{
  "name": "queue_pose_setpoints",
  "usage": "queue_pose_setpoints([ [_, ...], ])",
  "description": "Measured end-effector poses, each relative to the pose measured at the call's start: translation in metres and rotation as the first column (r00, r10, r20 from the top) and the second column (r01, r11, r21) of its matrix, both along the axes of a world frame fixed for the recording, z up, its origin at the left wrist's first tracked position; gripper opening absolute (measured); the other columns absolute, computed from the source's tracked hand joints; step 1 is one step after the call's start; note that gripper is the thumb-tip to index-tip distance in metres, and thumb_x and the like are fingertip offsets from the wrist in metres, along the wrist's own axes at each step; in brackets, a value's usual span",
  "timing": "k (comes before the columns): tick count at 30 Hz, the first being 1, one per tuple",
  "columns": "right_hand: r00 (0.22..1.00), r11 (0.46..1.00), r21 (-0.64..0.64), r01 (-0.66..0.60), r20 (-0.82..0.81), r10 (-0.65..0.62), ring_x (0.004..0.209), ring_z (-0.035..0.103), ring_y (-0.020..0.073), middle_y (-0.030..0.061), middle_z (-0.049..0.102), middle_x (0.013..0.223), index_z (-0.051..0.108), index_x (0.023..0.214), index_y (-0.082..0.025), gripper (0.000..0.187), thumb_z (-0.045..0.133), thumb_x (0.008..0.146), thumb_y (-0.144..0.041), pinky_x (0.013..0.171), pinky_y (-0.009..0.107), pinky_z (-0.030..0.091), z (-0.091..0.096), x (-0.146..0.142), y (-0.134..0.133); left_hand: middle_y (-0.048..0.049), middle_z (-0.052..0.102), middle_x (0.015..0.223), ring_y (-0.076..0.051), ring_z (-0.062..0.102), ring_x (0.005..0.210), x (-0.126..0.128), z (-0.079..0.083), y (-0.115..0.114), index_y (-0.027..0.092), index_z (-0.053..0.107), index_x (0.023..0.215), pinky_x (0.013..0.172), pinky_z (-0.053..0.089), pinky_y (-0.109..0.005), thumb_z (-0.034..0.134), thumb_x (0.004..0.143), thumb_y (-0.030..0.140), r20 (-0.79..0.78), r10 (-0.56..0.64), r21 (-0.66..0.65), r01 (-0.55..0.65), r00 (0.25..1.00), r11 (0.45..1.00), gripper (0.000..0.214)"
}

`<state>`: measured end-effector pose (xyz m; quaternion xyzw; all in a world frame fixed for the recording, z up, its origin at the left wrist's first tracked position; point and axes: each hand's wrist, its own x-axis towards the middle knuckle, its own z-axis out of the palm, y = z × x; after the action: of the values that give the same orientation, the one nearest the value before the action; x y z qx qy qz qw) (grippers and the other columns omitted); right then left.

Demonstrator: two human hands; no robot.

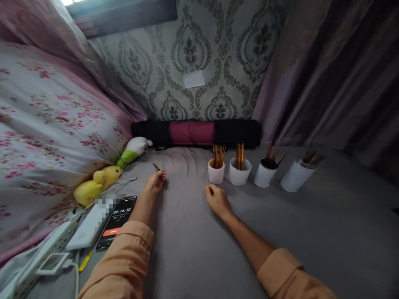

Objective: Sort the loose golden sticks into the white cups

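Note:
My left hand [155, 182] rests on the grey bedsheet [193, 249], fingers closed round a thin stick [156, 167] whose tip pokes up and to the left. My right hand [217, 200] lies on the sheet in a loose fist, just in front of the leftmost white cup [216, 171]; what it holds, if anything, is hidden. Several white cups stand in a row: the leftmost, a second [239, 172], a third [264, 173] and a tilted fourth [296, 174], each with brown sticks standing in it.
A phone [120, 220] showing a timer, a white power bank [90, 226] and a power strip [40, 253] lie at the left. Yellow [96, 182] and green-white [134, 150] plush toys lean on a floral pillow [46, 133]. A black and maroon bolster [196, 133] lines the wall.

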<state>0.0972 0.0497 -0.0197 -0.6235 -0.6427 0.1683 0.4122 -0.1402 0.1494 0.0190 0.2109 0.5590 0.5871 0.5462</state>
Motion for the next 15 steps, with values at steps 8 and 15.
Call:
queue_pose_setpoints([
  [8, 1.0, 1.0, 0.001, -0.009, -0.011, 0.009, 0.055, 0.05, 0.0115, 0.002, 0.061, 0.063, 0.059, 0.07, -0.018, 0.03, 0.036, 0.084, -0.031, 0.054, 0.021, 0.029, 0.0, 0.0, 0.0, -0.0011, 0.054, 0.063, -0.003, 0.048, 0.048, 0.015, -0.011, -0.016, 0.01, 0.058, 0.073, 0.045, 0.038, -0.014, 0.05, 0.069, 0.002, 0.035, 0.006, 0.085, -0.009, 0.999, 0.996, 0.012],
  [15, 1.0, 1.0, -0.001, -0.009, -0.001, 0.009, 0.053, 0.047, 0.0108, 0.0012, 0.06, 0.062, 0.059, 0.069, -0.018, 0.03, 0.037, 0.084, -0.031, 0.053, 0.021, 0.029, 0.001, 0.0, 0.0, -0.0027, 0.059, 0.067, -0.005, 0.051, 0.052, 0.031, -0.026, -0.033, 0.011, 0.06, 0.078, 0.047, 0.039, -0.016, 0.058, 0.064, 0.006, 0.079, -0.026, 0.201, 0.009, 0.997, 0.98, 0.015],
])
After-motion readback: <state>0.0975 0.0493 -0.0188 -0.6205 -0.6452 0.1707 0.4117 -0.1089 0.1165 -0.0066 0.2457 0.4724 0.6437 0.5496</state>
